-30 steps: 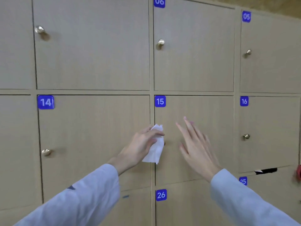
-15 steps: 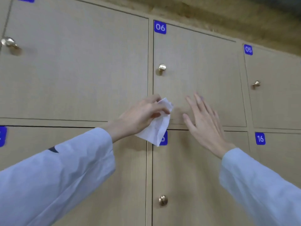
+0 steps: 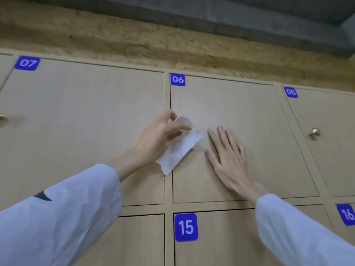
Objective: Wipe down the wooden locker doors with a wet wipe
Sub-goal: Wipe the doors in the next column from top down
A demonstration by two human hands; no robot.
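A folded white wet wipe (image 3: 180,146) hangs in front of the left part of the light wooden locker door 06 (image 3: 249,116). My left hand (image 3: 159,135) pinches its upper end between thumb and fingers. My right hand (image 3: 226,156) lies just right of the wipe, fingers straight and spread against door 06; whether the palm touches the wood I cannot tell. The wipe and my left hand hide that door's knob. Both arms wear pale blue sleeves.
Door 07 (image 3: 86,121) is to the left, door 05 (image 3: 330,150) with a brass knob (image 3: 314,131) to the right. Doors 15 (image 3: 221,242) and 16 (image 3: 345,214) are below. A rough board strip (image 3: 172,47) and a grey ledge run above the lockers.
My view and both hands have risen from door 15 up to door 06. The left hand still pinches the wipe; the right hand stays beside it with straight fingers.
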